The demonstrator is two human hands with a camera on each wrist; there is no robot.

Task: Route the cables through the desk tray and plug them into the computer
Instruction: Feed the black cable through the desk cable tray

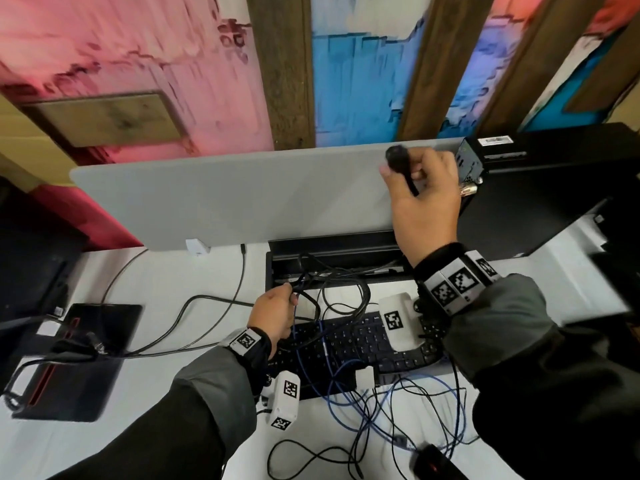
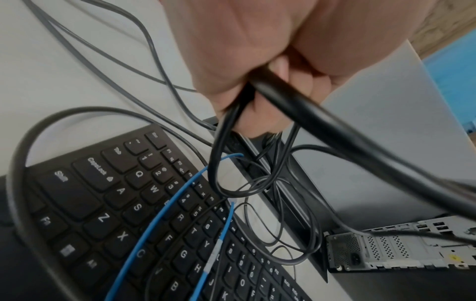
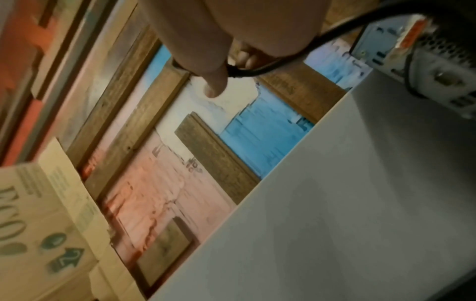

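My right hand (image 1: pixel 420 181) is raised in front of the grey divider, gripping a black power plug (image 1: pixel 397 158) whose cable (image 3: pixel 283 61) trails down from the fist. The plug sits just left of the black computer's rear panel (image 1: pixel 470 164), apart from it. My left hand (image 1: pixel 275 313) holds a bundle of black cables (image 2: pixel 278 91) near the left end of the open black desk tray (image 1: pixel 332 252). Black loops run from the tray over the keyboard (image 1: pixel 363 341). A blue cable (image 2: pixel 165 213) crosses the keys. The rear panel (image 2: pixel 401 244) shows its power socket and USB ports.
A grey divider panel (image 1: pixel 225 199) stands behind the tray. A black flat device (image 1: pixel 79 362) with a red stripe lies at the left with cables attached. A mouse (image 1: pixel 436 464) sits at the near edge among tangled black and blue cables. A cardboard box (image 3: pixel 38 213) stands behind the divider.
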